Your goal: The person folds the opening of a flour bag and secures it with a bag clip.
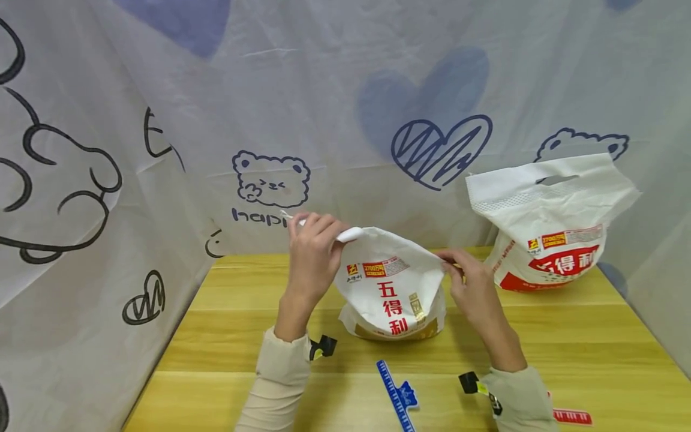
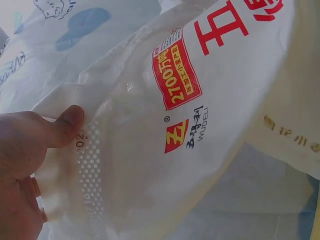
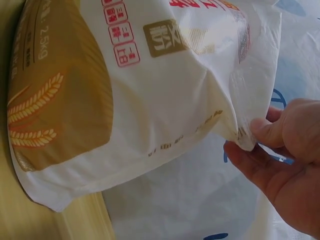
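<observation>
A white flour bag [image 1: 388, 294] with red lettering and a brown base stands on the wooden table. At its top left, my left hand [image 1: 315, 255] grips the folded upper edge. The left wrist view shows that thumb pressed on the white top band [image 2: 90, 175] beside a dotted strip, the fingers behind it. On the other side, my right hand [image 1: 475, 288] pinches the bag's upper right corner. Close up in the right wrist view, thumb and fingertips hold a gathered corner [image 3: 245, 137] of the bag, whose brown wheat print [image 3: 65, 95] lies near the table.
A second white flour bag [image 1: 561, 240] with a handle slot stands at the back right. Near the front lies a blue ruler-like clip [image 1: 396, 396]. A red one [image 1: 572, 416] is partly hidden by the right sleeve. Printed cloth [image 1: 345, 120] hangs behind the table.
</observation>
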A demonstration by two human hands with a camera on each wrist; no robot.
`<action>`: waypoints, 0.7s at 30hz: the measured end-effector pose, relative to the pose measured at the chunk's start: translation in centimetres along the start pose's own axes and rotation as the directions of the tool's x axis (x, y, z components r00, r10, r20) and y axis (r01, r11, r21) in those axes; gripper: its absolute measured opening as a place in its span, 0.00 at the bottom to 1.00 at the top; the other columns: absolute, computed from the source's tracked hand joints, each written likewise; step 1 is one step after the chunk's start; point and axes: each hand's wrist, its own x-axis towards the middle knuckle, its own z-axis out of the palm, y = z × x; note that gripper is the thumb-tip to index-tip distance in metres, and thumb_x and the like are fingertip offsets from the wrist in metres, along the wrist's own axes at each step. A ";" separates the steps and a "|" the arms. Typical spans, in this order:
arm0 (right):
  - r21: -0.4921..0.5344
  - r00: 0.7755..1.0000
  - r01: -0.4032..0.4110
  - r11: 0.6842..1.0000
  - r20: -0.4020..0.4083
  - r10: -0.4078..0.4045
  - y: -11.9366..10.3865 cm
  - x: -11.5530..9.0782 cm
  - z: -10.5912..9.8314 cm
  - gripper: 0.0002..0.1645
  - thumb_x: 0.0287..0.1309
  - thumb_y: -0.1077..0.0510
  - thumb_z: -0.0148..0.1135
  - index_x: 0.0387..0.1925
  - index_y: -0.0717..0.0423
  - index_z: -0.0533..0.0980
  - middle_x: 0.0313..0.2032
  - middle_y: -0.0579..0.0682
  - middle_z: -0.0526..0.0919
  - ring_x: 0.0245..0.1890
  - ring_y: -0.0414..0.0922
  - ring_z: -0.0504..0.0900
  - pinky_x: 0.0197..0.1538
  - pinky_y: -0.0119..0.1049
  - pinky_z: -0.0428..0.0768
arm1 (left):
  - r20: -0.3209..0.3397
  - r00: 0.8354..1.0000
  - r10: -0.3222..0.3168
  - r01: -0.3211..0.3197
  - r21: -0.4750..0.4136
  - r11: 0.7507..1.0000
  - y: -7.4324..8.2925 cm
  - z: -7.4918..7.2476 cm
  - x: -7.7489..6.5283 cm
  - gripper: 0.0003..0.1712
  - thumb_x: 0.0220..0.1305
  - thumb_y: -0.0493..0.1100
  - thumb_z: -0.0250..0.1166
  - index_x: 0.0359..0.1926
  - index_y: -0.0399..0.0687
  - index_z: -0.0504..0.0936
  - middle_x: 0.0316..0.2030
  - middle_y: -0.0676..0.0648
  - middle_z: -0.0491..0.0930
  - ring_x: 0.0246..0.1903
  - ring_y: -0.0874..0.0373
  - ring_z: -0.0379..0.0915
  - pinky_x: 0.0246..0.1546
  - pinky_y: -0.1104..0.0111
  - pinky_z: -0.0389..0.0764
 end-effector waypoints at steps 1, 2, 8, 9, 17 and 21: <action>-0.001 1.000 0.001 1.000 0.005 -0.001 0.0 0.0 -0.1 0.15 0.58 0.79 0.63 0.45 0.66 0.82 0.43 0.59 0.87 0.41 0.55 0.87 0.43 0.50 0.86 | -0.014 1.000 0.005 -0.005 -0.006 1.000 0.0 0.0 0.0 0.07 0.56 0.32 0.76 0.36 0.44 0.88 0.35 0.47 0.87 0.39 0.51 0.77 0.62 0.45 0.66; -0.002 1.000 0.002 1.000 0.009 -0.002 0.1 0.1 -0.2 0.15 0.59 0.79 0.63 0.45 0.66 0.82 0.43 0.59 0.87 0.42 0.55 0.87 0.43 0.50 0.86 | -0.027 1.000 0.010 -0.010 -0.012 1.000 0.1 0.1 -0.1 0.07 0.56 0.32 0.76 0.36 0.44 0.88 0.35 0.47 0.87 0.39 0.51 0.77 0.62 0.45 0.66; -0.017 0.999 0.028 0.999 0.021 -0.027 0.0 0.2 -0.8 0.17 0.56 0.80 0.64 0.46 0.65 0.82 0.44 0.58 0.87 0.42 0.55 0.87 0.47 0.41 0.85 | -0.083 0.997 0.006 -0.008 -0.016 1.000 0.6 0.5 -0.6 0.07 0.57 0.30 0.74 0.35 0.45 0.88 0.35 0.48 0.86 0.39 0.51 0.77 0.62 0.46 0.65; -0.018 0.999 0.032 0.999 0.019 -0.032 0.0 0.2 -0.8 0.18 0.56 0.80 0.65 0.46 0.65 0.82 0.45 0.58 0.87 0.42 0.55 0.87 0.48 0.36 0.85 | -0.088 0.996 0.003 -0.005 -0.016 1.000 0.7 0.6 -0.7 0.08 0.57 0.29 0.73 0.35 0.45 0.88 0.35 0.49 0.86 0.40 0.51 0.77 0.62 0.46 0.64; -0.009 0.999 0.032 0.999 0.014 -0.032 0.0 -0.2 -0.3 0.18 0.54 0.81 0.66 0.45 0.64 0.83 0.43 0.57 0.87 0.41 0.54 0.87 0.50 0.11 0.71 | -0.172 0.985 -0.032 0.022 -0.062 0.998 1.2 0.4 -1.9 0.12 0.54 0.24 0.70 0.35 0.44 0.89 0.35 0.48 0.87 0.39 0.51 0.77 0.64 0.45 0.62; -0.018 0.999 0.043 0.999 -0.018 -0.044 0.2 -0.3 0.0 0.17 0.55 0.80 0.66 0.43 0.64 0.84 0.41 0.56 0.87 0.38 0.51 0.86 0.47 0.11 0.72 | -0.200 0.979 -0.045 0.027 -0.092 0.995 1.2 0.5 -2.1 0.13 0.55 0.25 0.70 0.37 0.44 0.89 0.36 0.48 0.88 0.39 0.51 0.78 0.66 0.46 0.61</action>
